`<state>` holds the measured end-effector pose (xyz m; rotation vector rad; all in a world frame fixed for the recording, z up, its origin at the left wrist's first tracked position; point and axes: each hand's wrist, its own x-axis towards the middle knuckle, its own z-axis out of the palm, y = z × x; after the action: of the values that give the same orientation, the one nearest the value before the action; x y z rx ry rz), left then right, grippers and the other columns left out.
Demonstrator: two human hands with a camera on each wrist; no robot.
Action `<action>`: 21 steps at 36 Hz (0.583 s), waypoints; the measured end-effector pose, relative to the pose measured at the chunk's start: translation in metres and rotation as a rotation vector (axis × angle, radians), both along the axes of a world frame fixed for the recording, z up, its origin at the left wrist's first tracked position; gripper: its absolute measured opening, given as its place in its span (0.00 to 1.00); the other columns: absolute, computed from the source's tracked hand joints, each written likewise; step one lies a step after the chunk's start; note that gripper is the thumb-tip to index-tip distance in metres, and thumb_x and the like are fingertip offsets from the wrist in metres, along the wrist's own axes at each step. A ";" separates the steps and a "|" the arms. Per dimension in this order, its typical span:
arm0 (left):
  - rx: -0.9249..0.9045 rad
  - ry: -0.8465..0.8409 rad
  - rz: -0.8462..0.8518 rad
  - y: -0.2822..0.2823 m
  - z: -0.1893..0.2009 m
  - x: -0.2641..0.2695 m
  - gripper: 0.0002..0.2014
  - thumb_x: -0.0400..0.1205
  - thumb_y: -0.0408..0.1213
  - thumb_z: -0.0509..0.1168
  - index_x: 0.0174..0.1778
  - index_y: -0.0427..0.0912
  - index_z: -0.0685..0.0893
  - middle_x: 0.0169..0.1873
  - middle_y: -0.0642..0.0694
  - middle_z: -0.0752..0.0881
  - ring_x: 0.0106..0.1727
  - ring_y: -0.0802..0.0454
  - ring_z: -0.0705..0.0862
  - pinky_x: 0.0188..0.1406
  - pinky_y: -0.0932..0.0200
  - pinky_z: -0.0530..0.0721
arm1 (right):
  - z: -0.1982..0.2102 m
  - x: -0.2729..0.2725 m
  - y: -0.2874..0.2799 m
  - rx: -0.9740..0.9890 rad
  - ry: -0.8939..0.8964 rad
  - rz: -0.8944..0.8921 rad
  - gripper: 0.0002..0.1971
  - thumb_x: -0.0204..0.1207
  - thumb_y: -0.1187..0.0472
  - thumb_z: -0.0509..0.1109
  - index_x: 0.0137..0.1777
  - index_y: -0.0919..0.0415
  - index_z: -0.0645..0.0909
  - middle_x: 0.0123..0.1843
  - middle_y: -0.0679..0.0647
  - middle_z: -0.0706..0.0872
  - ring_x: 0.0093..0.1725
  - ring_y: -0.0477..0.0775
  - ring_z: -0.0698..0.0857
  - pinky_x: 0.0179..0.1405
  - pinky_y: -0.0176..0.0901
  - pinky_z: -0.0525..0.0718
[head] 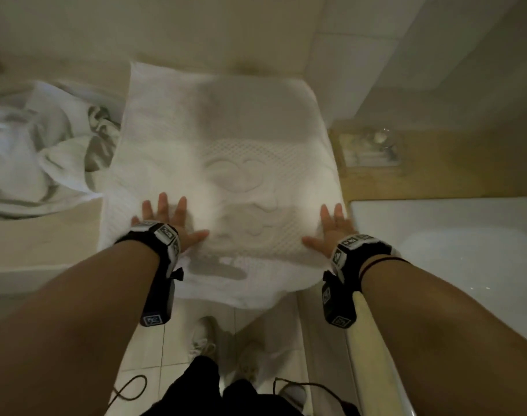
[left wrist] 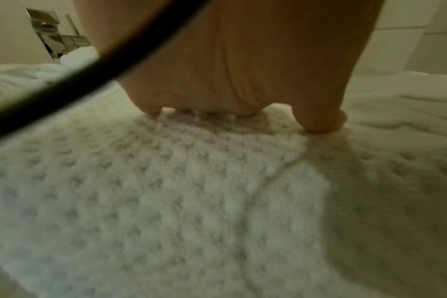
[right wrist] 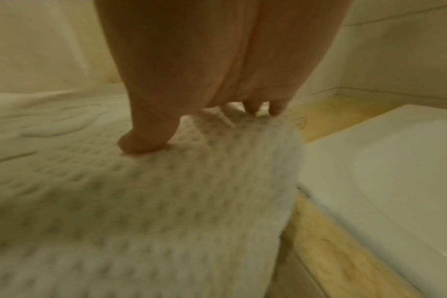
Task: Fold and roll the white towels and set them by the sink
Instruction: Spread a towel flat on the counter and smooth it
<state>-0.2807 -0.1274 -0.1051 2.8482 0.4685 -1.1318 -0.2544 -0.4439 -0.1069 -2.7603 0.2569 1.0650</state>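
Both hands flat on towel, right wrist view shows sink

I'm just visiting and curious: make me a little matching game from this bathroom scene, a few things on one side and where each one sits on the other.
Things:
1. flat white waffle-textured towel
2. crumpled white cloth heap
3. white ceramic sink
4. left hand

Places or states:
A. at the far right, beside the towel
B. spread across the counter's middle
C. fingers straight, pressing the towel's near left part
D. bunched up at the far left

Pairs: 1-B, 2-D, 3-A, 4-C
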 end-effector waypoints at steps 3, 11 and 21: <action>0.046 -0.037 0.014 -0.009 -0.002 0.000 0.47 0.76 0.72 0.49 0.82 0.53 0.33 0.81 0.42 0.32 0.82 0.34 0.38 0.81 0.37 0.47 | -0.001 -0.014 -0.019 0.161 -0.054 -0.304 0.59 0.68 0.37 0.73 0.82 0.49 0.30 0.85 0.60 0.47 0.82 0.65 0.57 0.78 0.58 0.62; -0.122 -0.042 -0.233 -0.085 0.011 0.001 0.37 0.84 0.57 0.53 0.82 0.56 0.37 0.82 0.46 0.34 0.83 0.40 0.38 0.81 0.44 0.45 | -0.003 -0.038 -0.041 0.155 -0.046 -0.407 0.43 0.77 0.64 0.70 0.83 0.62 0.44 0.79 0.66 0.64 0.76 0.65 0.68 0.73 0.52 0.67; -0.030 0.009 -0.280 -0.079 0.008 -0.002 0.34 0.86 0.57 0.49 0.81 0.59 0.35 0.81 0.48 0.31 0.83 0.44 0.37 0.82 0.44 0.48 | -0.006 -0.036 -0.065 0.006 -0.034 -0.282 0.23 0.86 0.51 0.55 0.74 0.66 0.70 0.73 0.63 0.74 0.70 0.63 0.75 0.64 0.46 0.73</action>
<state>-0.2827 -0.2066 -0.0969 2.9496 0.0514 -1.1774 -0.2905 -0.5093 -0.1126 -2.6314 0.6154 0.9428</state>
